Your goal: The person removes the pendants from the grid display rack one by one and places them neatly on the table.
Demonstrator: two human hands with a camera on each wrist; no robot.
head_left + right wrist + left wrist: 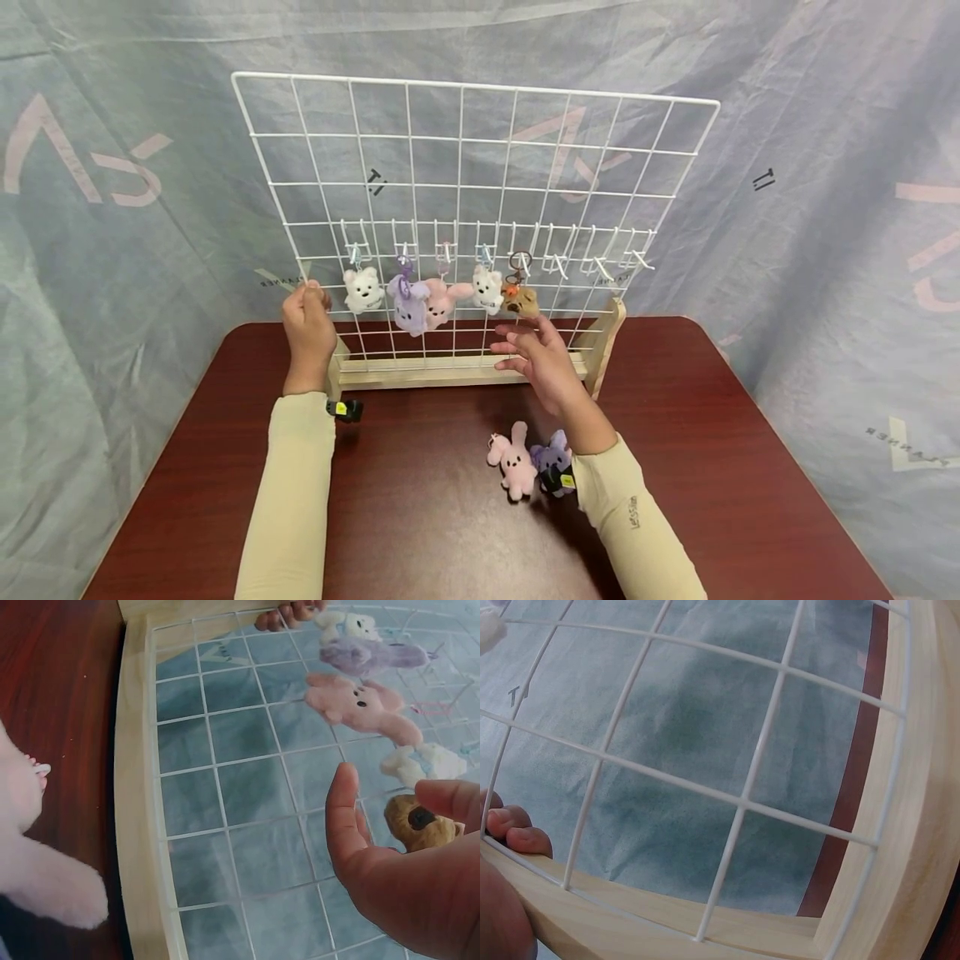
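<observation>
My left hand (309, 329) grips the left upright of a wooden stand that bears a white wire grid (461, 87). In the left wrist view its fingers (529, 838) curl behind the wood. My right hand (543, 367) has its fingers spread just below a brown plush keychain (520, 303), which hangs by a dark ring from a hook. Whether a fingertip touches that plush I cannot tell. Left of it on the hooks hang a white plush (487, 289), a pink bunny (440, 304), a purple bunny (409, 305) and another white plush (363, 290).
Bare white hooks (600, 267) continue along the grid's right side. On the dark red table (420, 517) lie a pink bunny (517, 468) and a purple plush (553, 454), the latter partly behind the right wrist camera. Grey sheeting (150, 267) surrounds the table.
</observation>
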